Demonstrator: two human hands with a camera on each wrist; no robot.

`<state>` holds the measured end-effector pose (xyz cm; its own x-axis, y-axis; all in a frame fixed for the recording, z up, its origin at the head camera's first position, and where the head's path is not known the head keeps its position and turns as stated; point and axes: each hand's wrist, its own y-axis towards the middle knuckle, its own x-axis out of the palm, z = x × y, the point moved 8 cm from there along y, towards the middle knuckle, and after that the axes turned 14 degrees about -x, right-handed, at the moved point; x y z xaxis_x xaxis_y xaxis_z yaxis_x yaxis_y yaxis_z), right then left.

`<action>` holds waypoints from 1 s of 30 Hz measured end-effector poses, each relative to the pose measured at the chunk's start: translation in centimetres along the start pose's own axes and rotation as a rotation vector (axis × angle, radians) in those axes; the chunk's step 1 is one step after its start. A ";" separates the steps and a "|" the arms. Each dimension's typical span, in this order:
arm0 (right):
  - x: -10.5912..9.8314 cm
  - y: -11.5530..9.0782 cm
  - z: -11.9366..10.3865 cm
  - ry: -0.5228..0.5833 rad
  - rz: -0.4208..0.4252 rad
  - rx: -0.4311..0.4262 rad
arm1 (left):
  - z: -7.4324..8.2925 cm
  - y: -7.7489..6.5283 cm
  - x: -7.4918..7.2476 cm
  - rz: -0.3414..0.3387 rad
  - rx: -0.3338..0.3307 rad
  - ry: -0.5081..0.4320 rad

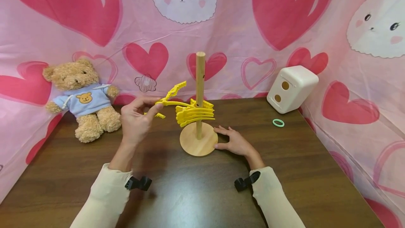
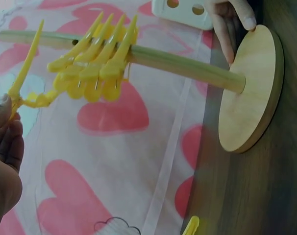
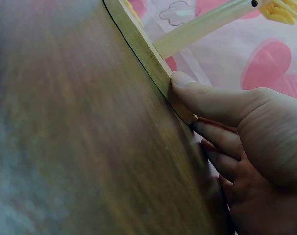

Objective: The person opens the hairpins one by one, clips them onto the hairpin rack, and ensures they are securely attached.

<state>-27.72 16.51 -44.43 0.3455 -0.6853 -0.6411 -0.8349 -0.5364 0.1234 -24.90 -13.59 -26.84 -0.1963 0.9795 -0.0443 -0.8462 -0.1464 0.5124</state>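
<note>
Between thumb and fingertips, my left hand [image 1: 137,115] pinches a yellow hair clip [image 1: 169,102], held left of the wooden post [image 1: 200,76]. One long arm of this clip [image 2: 28,63] points upward in the left wrist view. Several more yellow hair clips [image 1: 194,113] sit in a row on the post, their long prongs reaching across it. My right hand [image 1: 237,141] holds the right edge of the stand's round wooden base [image 1: 199,145], thumb [image 3: 202,95] against the rim. Another yellow clip [image 1: 160,115] lies on the table behind my left hand, partly hidden by it.
A teddy bear [image 1: 83,97] in a blue top leans against the patterned cloth at the left. At the right back stands a white box [image 1: 292,89] with two round holes, and a pale green ring [image 1: 278,122] lies before it on the brown table [image 1: 190,192].
</note>
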 end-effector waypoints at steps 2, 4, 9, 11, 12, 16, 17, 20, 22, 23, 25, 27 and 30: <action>-0.1 0.0 0.0 0.003 0.002 0.002 | 0.0 0.0 0.5 -0.021 0.013 -0.021; -0.1 -0.1 -0.1 0.007 0.005 0.008 | -0.1 0.0 1.1 -0.043 0.020 -0.032; 0.0 -0.1 0.1 0.010 0.000 0.020 | -0.3 0.1 2.2 -0.073 -0.013 -0.053; 0.1 -0.1 0.1 0.009 -0.001 0.018 | -0.4 0.1 2.6 -0.077 -0.030 -0.064; 0.1 -0.1 0.1 0.008 -0.002 0.017 | -0.5 0.1 2.7 -0.079 -0.034 -0.069; 0.0 0.0 0.1 0.003 0.002 0.015 | -0.6 0.1 3.4 -0.090 -0.042 -0.086; 0.0 0.0 0.1 0.000 0.002 0.015 | -0.6 0.1 3.5 -0.092 -0.046 -0.089; 0.0 0.1 0.1 -0.001 0.000 0.012 | -0.7 -0.1 4.0 -0.099 -0.064 -0.083; 0.0 0.1 0.1 -0.004 -0.001 0.011 | -0.8 -0.1 4.3 -0.106 -0.078 -0.070; 0.0 0.1 0.1 -0.004 -0.001 0.010 | -0.8 -0.2 4.4 -0.109 -0.085 -0.059; -0.1 0.1 0.1 -0.005 -0.001 0.010 | -0.9 -0.3 4.6 -0.117 -0.101 -0.035; 0.0 0.1 0.1 -0.006 -0.002 0.011 | -1.0 -0.3 4.8 -0.125 -0.115 -0.014; 0.0 0.1 0.3 -0.004 -0.006 0.018 | -1.1 -0.4 4.9 -0.135 -0.134 0.017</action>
<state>-27.89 16.59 -44.63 0.3488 -0.6799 -0.6450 -0.8402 -0.5318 0.1062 -26.11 -8.89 -28.20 -0.0838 0.9892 -0.1204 -0.9237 -0.0318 0.3819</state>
